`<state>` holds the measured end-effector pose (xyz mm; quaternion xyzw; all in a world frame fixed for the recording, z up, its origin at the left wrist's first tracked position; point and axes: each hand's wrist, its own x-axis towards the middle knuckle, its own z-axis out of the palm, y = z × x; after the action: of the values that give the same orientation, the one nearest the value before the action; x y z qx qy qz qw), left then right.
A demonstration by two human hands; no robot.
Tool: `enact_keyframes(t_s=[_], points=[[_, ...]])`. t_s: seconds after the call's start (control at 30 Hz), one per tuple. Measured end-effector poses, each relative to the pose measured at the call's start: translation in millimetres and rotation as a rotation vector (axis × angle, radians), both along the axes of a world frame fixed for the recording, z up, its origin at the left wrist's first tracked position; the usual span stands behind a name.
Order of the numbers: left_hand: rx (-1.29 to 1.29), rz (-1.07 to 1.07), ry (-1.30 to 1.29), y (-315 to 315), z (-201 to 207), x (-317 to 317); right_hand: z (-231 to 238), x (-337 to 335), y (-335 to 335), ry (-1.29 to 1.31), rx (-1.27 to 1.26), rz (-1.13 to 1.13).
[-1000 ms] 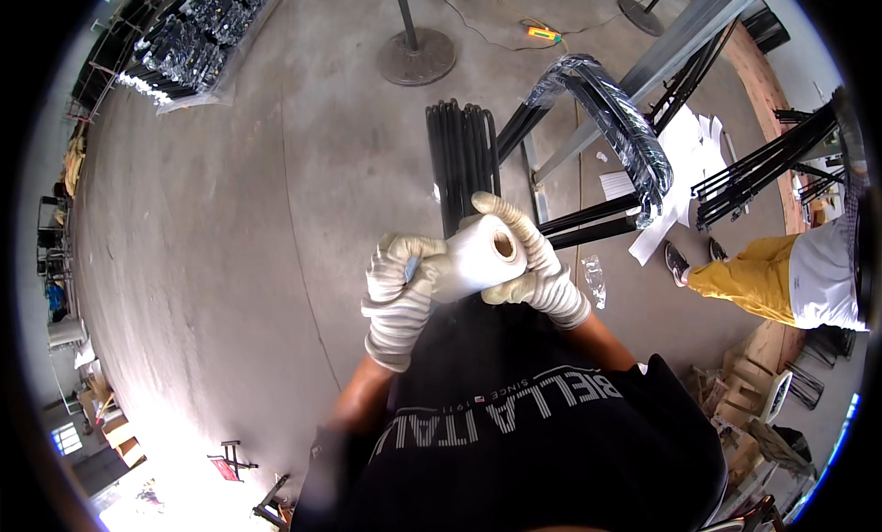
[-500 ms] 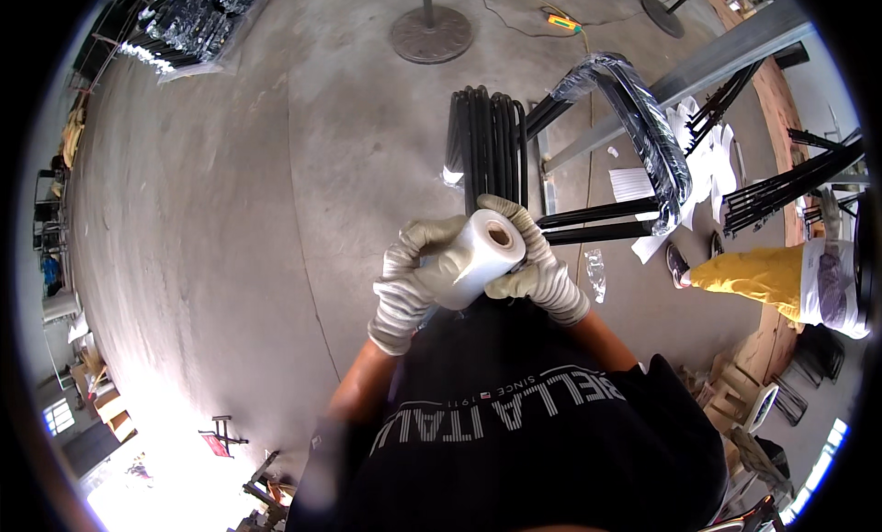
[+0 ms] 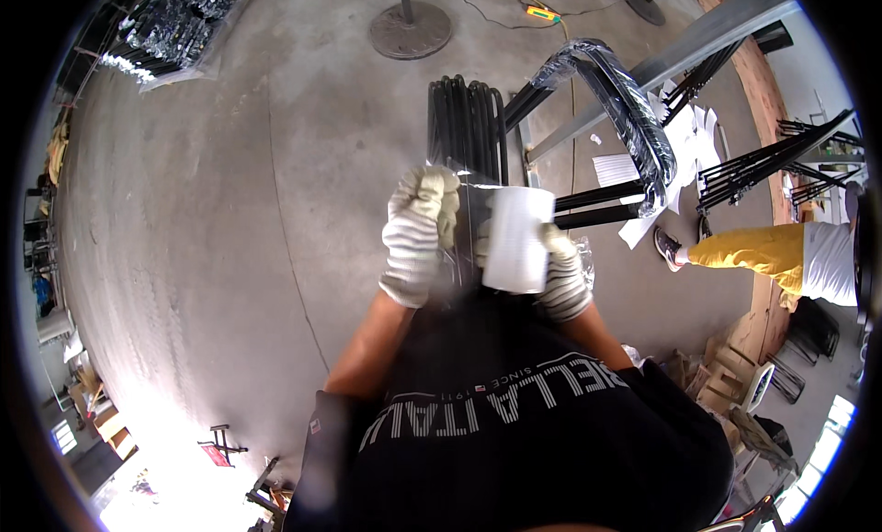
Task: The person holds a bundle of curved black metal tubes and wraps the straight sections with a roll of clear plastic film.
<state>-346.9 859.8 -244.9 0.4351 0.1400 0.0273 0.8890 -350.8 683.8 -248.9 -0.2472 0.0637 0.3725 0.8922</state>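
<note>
Both my hands wear white knitted work gloves. My right hand [image 3: 562, 273] grips a white roll of clear stretch film [image 3: 516, 238], held upright in front of my chest. My left hand [image 3: 418, 229] is raised beside it, fingers closed on the pulled-out sheet of clear film [image 3: 467, 221] that stretches between the hand and the roll. Just beyond my hands a bundle of black metal tubes [image 3: 467, 118] stands on the concrete floor.
A black metal frame partly wrapped in clear film [image 3: 614, 91] leans to the right on a grey beam [image 3: 680, 45]. Papers [image 3: 634, 169] lie on the floor. A person in yellow trousers [image 3: 763, 252] stands at right. A round stand base [image 3: 410, 28] sits ahead.
The roll has turned from lying sideways to upright and shifted right. My left hand has moved off the roll, drawing film out to the left. The view has tilted closer to the black tubes.
</note>
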Motion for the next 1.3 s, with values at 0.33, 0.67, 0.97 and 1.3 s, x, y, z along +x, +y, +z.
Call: enact_keyframes(t_s=[0.33,0.67,0.97,1.3], points=[[0.958,-0.265,0.266,30,-107,-2,-82,-5,-106,-0.244,-0.577,-0.374],[0.183,-0.704,0.111,18,-269,-33,-207,-11,-18,0.0,-0.476,-0.229],[0.53,-0.697,-0.096,25,-241,-10,-173,0,-22,-0.097,-0.168,-0.182],[0.197,-0.545,0.27,-10,-156,-37,-185,-32,-63,0.106,0.172,-0.25]])
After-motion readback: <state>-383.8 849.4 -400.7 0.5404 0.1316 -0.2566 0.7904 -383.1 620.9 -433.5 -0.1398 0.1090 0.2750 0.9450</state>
